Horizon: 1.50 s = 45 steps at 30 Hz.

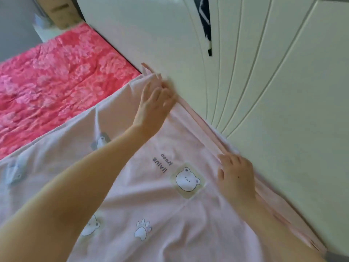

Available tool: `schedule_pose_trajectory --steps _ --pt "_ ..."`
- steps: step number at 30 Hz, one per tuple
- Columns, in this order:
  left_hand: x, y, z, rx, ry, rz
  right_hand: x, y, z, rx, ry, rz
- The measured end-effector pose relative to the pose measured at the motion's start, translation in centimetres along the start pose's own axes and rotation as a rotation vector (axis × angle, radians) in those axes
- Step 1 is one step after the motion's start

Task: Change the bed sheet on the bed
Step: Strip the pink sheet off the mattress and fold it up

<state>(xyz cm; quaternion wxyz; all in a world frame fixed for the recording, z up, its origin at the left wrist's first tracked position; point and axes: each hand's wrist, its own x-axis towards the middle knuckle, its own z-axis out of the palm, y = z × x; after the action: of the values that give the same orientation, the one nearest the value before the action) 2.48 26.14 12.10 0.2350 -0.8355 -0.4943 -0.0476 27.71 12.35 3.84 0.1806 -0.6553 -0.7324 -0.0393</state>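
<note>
Pink bed sheet (170,214), printed with white bear faces, a paw print (142,229) and dark lettering (163,163), lies spread over the bed from 6 o'clock up to the middle of the view. Its far edge is folded into a narrow band (198,121) that runs diagonally from about 12 o'clock of centre down to 4 o'clock, tight against a white grooved panel (273,91) that fills the 1 to 3 o'clock side.

The left hand (154,104) reaches in from 7 o'clock to just above centre. Its fingers are straight and spread, released, with the tips on the sheet's upper corner where it meets the panel; this hand is blurred. The right hand (236,176) sits at 4 o'clock of centre, palm down on the sheet beside the square bear patch (187,179). Its fingers are bent and the tips touch the folded band against the panel. I cannot tell whether they pinch the fabric or only press on it.

At 9 to 10 o'clock a red and pink floral quilt (56,82) lies uncovered, its edge touching the sheet's left border. At 11 o'clock a cardboard box (62,14) stands beyond it. At 12 o'clock dark patterned cloth (204,17) shows in a gap in the panel.
</note>
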Motion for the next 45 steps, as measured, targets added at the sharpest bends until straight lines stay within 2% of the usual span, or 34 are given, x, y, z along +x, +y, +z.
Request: schedule_pose_trajectory --steps 1,3,6,8,13,18,21,24,27,29,32,33,35,37,41,43,45 --pt "-1.5 1.1 2.0 -0.005 0.032 0.012 -0.7 0.2 0.0 0.005 -0.016 0.011" --pt "-6.9 3.8 4.1 -0.041 -0.071 0.018 -2.5 1.1 -0.1 0.038 -0.050 0.036" --pt "-9.7 7.1 4.7 -0.093 -0.181 0.019 -6.5 3.0 -1.0 0.082 -0.075 0.121" --pt "-10.5 10.0 4.2 -0.176 -0.153 0.039 -9.9 4.6 -2.0 0.086 -0.068 0.195" --pt "-9.5 20.4 1.7 -0.414 -0.065 0.159 -20.2 10.3 -5.1 0.080 -0.147 0.518" --pt "-8.1 33.6 -2.0 -0.675 -0.056 0.406 -28.0 15.9 -6.5 0.106 -0.229 1.000" --pt "-7.5 40.2 -2.8 -0.698 -0.073 0.550 -30.1 18.8 -5.1 0.166 -0.254 1.129" --pt "-6.8 45.0 -2.7 -0.649 -0.175 0.572 -30.5 21.2 -2.3 0.266 -0.271 1.223" --pt "-5.8 47.9 -2.2 -0.582 -0.278 0.563 -29.6 23.0 1.2 0.351 -0.282 1.178" --pt "-5.4 48.7 -1.7 -0.536 -0.298 0.579 -29.1 23.9 3.5 0.278 -0.325 1.079" --pt "-5.7 49.0 -2.1 -0.507 -0.308 0.564 -29.4 26.0 5.3 0.218 -0.380 1.062" --pt "-5.8 49.1 -2.5 -0.513 -0.307 0.554 -29.7 26.8 5.3 0.225 -0.371 1.061" --pt "-5.9 49.7 -3.5 -0.533 -0.289 0.550 -30.9 28.3 4.6 0.231 -0.236 1.011" --pt "-6.1 50.7 -4.6 -0.555 -0.291 0.614 -32.8 28.8 2.8 0.188 -0.068 0.872" --pt "-6.5 54.7 -6.5 -0.636 -0.333 0.869 -36.3 27.4 -3.2 0.188 0.057 0.632" --pt "-6.8 56.3 -7.1 -0.731 -0.393 0.958 -37.7 26.7 -5.2 0.201 -0.002 0.622" --pt "-6.6 56.6 -7.4 -0.709 -0.556 0.955 -39.9 26.7 -5.7 0.239 -0.071 0.656"
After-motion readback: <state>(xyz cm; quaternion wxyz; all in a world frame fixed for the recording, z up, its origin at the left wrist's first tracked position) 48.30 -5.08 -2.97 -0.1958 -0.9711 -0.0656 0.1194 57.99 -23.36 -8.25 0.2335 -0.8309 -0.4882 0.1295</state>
